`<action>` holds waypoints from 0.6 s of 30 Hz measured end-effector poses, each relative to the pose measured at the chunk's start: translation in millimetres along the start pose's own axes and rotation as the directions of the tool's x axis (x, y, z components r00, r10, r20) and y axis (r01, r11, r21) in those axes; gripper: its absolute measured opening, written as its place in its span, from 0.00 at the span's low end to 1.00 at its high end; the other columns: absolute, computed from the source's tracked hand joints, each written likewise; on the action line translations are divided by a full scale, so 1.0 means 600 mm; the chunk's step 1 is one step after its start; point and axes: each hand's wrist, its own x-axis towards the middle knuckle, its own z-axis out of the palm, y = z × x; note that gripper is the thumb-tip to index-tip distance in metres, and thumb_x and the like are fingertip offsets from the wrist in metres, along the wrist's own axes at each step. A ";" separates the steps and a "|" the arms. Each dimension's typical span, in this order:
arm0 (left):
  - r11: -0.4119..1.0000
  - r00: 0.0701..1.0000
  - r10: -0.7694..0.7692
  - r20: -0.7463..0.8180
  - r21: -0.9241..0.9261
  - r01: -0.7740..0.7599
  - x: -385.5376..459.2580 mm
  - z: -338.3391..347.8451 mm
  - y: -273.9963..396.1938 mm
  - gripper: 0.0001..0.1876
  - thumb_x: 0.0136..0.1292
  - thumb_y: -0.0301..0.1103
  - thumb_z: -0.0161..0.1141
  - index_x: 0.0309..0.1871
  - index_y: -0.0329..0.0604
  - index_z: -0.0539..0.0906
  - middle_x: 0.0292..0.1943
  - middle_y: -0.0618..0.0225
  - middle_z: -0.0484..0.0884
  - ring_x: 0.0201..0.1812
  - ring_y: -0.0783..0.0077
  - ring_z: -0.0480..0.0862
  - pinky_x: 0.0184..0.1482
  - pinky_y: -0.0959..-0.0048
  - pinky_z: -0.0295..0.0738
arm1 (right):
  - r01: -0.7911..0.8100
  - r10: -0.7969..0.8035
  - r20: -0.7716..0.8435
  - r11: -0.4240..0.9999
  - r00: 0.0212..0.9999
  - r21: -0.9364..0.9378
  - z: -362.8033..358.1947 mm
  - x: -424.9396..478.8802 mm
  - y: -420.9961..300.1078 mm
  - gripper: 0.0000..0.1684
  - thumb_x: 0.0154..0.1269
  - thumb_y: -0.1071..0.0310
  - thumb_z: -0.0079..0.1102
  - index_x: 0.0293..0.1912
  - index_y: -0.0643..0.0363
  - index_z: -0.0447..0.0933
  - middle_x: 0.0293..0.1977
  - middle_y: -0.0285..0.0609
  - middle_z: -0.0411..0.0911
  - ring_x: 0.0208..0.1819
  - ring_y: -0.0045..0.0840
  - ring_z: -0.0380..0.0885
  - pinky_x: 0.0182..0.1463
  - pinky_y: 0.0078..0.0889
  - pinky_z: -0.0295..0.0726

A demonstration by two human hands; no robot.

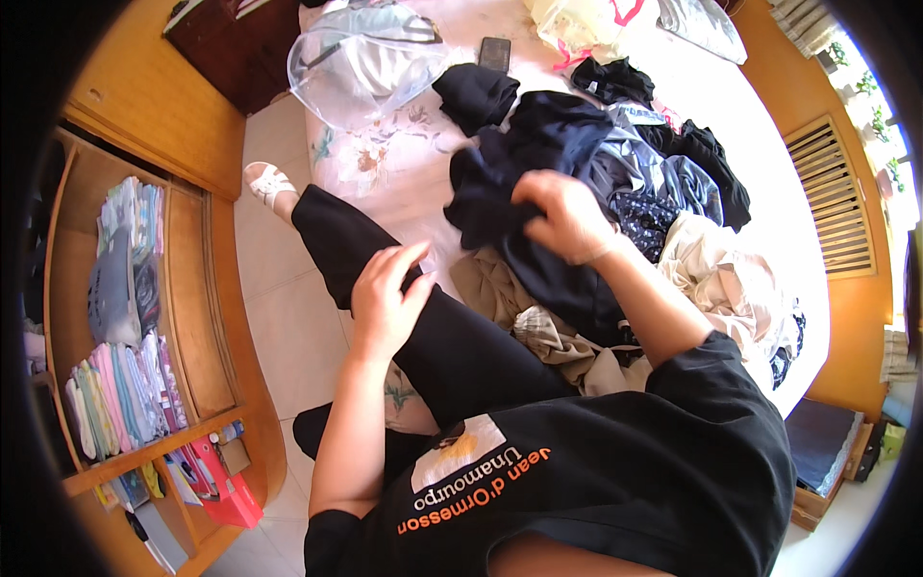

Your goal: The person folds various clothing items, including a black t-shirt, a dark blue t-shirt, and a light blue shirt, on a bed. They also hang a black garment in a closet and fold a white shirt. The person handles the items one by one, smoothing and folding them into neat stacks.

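Observation:
My left hand (389, 296) is over the thigh of my black trousers (476, 346), fingers apart and holding nothing. My right hand (562, 216), blurred, is above a heap of dark clothing (533, 144), its fingers bent and apart, with no cloth visibly gripped. Beside the heap at the upper left is a bundled black garment (476, 97). Khaki clothing (490, 285) lies partly under the dark cloth. To the right are a dark patterned garment (644, 220), blue-grey clothing (692, 187) and crumpled cream clothing (728, 270).
The bed (368, 159) has a floral sheet. On it are a clear plastic bag (368, 72), a smartphone (495, 55) and a pale bag with red ties (577, 25). A wooden cabinet (209, 303) with folded textiles (130, 397) stands left, beyond the tiled floor (281, 317).

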 end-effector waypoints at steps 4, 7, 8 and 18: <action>0.985 0.944 0.123 0.307 0.078 -0.154 0.003 0.033 0.015 0.30 0.51 0.35 0.68 0.61 0.46 0.74 0.57 0.57 0.76 0.57 0.54 0.75 0.61 0.62 0.68 | 0.089 -0.219 0.617 0.968 0.756 0.234 0.028 -0.081 -0.063 0.20 0.49 0.62 0.66 0.43 0.57 0.76 0.35 0.44 0.77 0.43 0.42 0.77 0.47 0.39 0.76; 0.907 0.779 -0.036 0.626 0.348 -0.237 -0.042 0.071 0.011 0.23 0.53 0.40 0.66 0.54 0.51 0.80 0.47 0.65 0.82 0.50 0.62 0.80 0.52 0.64 0.71 | -0.236 0.062 0.822 0.968 0.566 0.089 0.008 -0.083 -0.066 0.23 0.53 0.53 0.68 0.47 0.53 0.77 0.38 0.39 0.81 0.40 0.33 0.81 0.44 0.33 0.78; 0.843 0.817 0.019 0.577 0.431 -0.324 -0.065 0.091 0.005 0.17 0.54 0.41 0.65 0.48 0.54 0.82 0.38 0.71 0.82 0.44 0.67 0.81 0.47 0.66 0.70 | -0.193 0.008 0.662 0.959 0.750 0.207 0.016 -0.082 -0.039 0.21 0.53 0.55 0.67 0.45 0.54 0.77 0.36 0.39 0.81 0.38 0.32 0.82 0.41 0.33 0.79; 0.921 0.943 0.189 0.273 0.283 -0.267 -0.124 0.086 0.018 0.16 0.51 0.35 0.67 0.46 0.49 0.82 0.45 0.65 0.82 0.53 0.65 0.78 0.60 0.62 0.67 | 0.114 0.014 0.315 0.916 0.949 -0.385 0.175 0.036 -0.034 0.40 0.46 0.52 0.72 0.61 0.39 0.69 0.66 0.41 0.60 0.69 0.40 0.55 0.61 0.60 0.67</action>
